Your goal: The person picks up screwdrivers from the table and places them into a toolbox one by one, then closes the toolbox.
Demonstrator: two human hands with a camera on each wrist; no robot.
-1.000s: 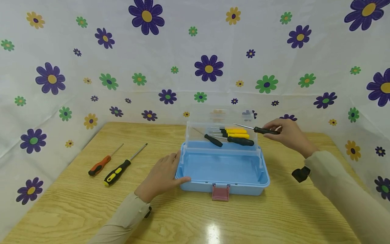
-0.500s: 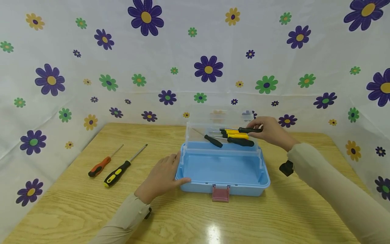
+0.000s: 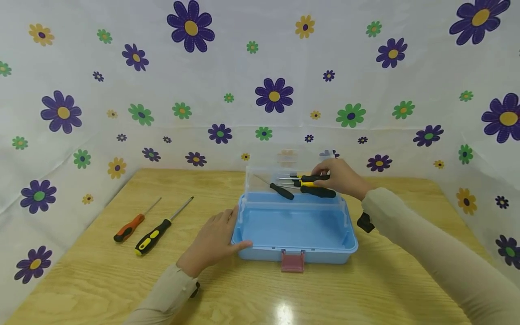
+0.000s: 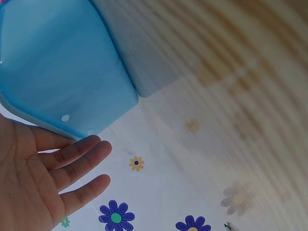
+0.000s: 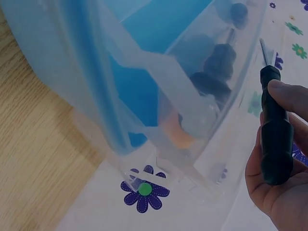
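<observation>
A light blue toolbox [image 3: 264, 255] stands open, a clear tray [image 3: 292, 205] raised at its back. My left hand [image 3: 211, 239] rests on the box's left side, fingers along the wall and thumb over the front rim; in the left wrist view the fingers look straight and spread. With my right hand [image 3: 343, 178] I grip a black-handled screwdriver [image 5: 276, 144] between thumb and fingers, close over the tray, its shaft pointing left. Inside the tray lie a slim black screwdriver [image 3: 282, 191], a thicker black-handled one [image 3: 318, 192] and yellow-handled ones [image 3: 308, 184], partly hidden by my hand.
An orange-handled screwdriver [image 3: 129, 229] and a black-and-yellow screwdriver [image 3: 153, 237] lie on the wooden table [image 3: 243, 298], left of the box. A pink latch [image 3: 292, 262] hangs down at the box's front. Flower-printed cloth [image 3: 227, 67] rises behind the table.
My right hand has carried the black screwdriver leftward and slightly down, from the right of the tray to over the yellow handles. The left hand keeps its place on the box.
</observation>
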